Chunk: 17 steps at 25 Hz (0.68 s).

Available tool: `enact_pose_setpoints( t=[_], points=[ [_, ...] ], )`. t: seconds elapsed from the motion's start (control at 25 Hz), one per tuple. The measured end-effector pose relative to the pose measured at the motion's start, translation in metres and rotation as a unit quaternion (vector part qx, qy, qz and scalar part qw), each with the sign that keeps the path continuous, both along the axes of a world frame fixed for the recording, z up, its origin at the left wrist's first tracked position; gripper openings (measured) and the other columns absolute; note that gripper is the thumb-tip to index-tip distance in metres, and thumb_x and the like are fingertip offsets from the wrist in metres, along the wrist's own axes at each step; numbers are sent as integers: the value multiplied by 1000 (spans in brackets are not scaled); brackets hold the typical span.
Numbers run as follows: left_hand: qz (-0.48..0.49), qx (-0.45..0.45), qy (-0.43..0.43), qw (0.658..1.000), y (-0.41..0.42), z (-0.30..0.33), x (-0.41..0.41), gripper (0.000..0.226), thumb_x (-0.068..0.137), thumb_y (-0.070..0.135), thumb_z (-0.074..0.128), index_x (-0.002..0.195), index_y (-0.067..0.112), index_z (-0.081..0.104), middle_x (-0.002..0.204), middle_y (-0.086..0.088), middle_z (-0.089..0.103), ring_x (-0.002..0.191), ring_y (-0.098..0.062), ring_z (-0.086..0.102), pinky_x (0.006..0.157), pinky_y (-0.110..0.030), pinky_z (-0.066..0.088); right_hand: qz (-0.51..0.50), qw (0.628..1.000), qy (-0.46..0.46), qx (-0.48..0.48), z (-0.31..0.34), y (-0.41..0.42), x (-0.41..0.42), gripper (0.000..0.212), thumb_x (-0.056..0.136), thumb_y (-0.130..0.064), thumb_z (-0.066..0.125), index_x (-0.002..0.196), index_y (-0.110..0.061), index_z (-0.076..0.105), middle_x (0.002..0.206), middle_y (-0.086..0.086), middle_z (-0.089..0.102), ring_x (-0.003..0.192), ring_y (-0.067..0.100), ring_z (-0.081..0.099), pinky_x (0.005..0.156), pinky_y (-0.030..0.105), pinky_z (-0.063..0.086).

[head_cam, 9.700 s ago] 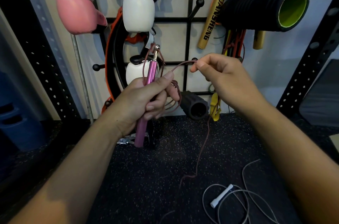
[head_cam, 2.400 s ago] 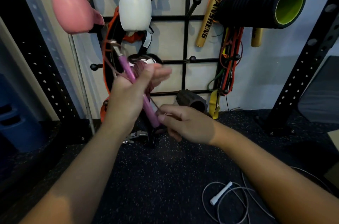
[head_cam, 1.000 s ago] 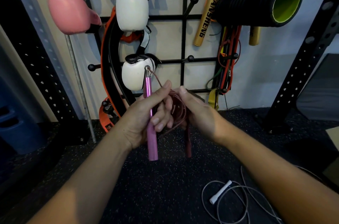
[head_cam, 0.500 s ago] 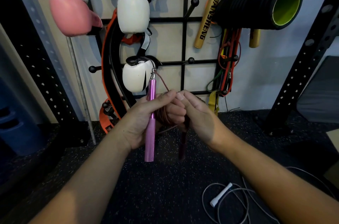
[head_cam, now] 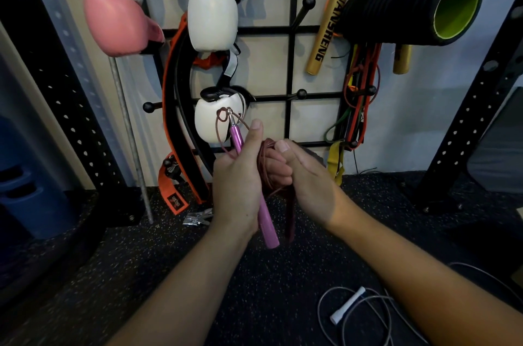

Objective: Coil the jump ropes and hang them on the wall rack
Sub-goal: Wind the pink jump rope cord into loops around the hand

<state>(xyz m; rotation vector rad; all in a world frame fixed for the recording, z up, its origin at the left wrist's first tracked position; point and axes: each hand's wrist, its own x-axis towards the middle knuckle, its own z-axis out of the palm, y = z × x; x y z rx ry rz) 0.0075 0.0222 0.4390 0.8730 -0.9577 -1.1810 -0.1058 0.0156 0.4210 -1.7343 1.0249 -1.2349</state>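
Observation:
My left hand (head_cam: 236, 184) grips a pink jump-rope handle (head_cam: 267, 228), held upright with its metal tip up. The dark red cord (head_cam: 268, 158) is bunched in coils between both hands. My right hand (head_cam: 307, 178) is closed around the coils and a second, darker handle (head_cam: 290, 218) that hangs down beside the pink one. A white jump rope (head_cam: 346, 310) lies loose on the floor at the lower right. The black wall rack (head_cam: 291, 62) with ball-tipped pegs stands right behind my hands.
On the rack hang a pink boxing glove (head_cam: 119, 19), white gloves (head_cam: 212, 14), an orange-black belt (head_cam: 172, 107), gold sticks (head_cam: 329, 22), a black foam roller (head_cam: 410, 8) and resistance bands (head_cam: 359, 90). Black perforated uprights (head_cam: 467, 116) flank it. A bare peg (head_cam: 301, 94) juts out mid-rack.
The trailing cord has been wound into coils in my hands. In the last second both hands closed tighter together, and the pink handle tilted slightly left at its tip.

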Motion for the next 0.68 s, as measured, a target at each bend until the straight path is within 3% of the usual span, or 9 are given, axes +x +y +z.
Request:
enact_pose_setpoints(
  t=[0.16, 0.28, 0.36, 0.52, 0.68],
  points=[
    [-86, 13, 71, 994, -7, 0, 7, 45, 87, 42, 68, 63, 4, 69, 45, -4, 61, 37, -14, 58, 48, -22, 54, 5, 1000, 8, -27, 7, 3, -3, 37, 111, -36, 32, 82, -19, 48, 66, -17, 49, 67, 0, 46, 69, 21, 41],
    [-121, 72, 106, 984, -11, -1, 7, 33, 78, 37, 75, 59, 10, 72, 47, -4, 64, 37, -12, 60, 47, -20, 55, -17, 999, 24, -30, 4, 1, -4, 36, 112, -38, 34, 84, -20, 50, 70, -17, 50, 72, 2, 47, 72, 25, 43],
    [-130, 92, 88, 983, -13, 0, 7, 32, 82, 35, 75, 61, 11, 73, 49, -2, 65, 39, -10, 60, 48, -20, 55, -19, 999, 39, -27, -1, -3, -5, 37, 111, -42, 33, 85, -22, 50, 72, -18, 52, 73, 2, 49, 74, 30, 44],
    [-243, 100, 40, 964, -14, 3, 20, 39, 76, 48, 75, 75, 9, 70, 53, 0, 60, 46, -9, 60, 62, -25, 60, -18, 999, 35, -9, -3, -2, -11, 38, 112, -39, 31, 91, -17, 54, 76, -15, 60, 74, 2, 56, 74, 26, 49],
    [-213, 33, 14, 977, -14, -4, 17, 20, 82, 29, 78, 83, 10, 72, 59, 2, 58, 55, -10, 59, 68, -26, 58, -44, 995, 81, -29, 2, -1, -15, 42, 111, -43, 28, 96, -18, 58, 83, -10, 60, 79, 3, 58, 77, 27, 50]
  ],
)
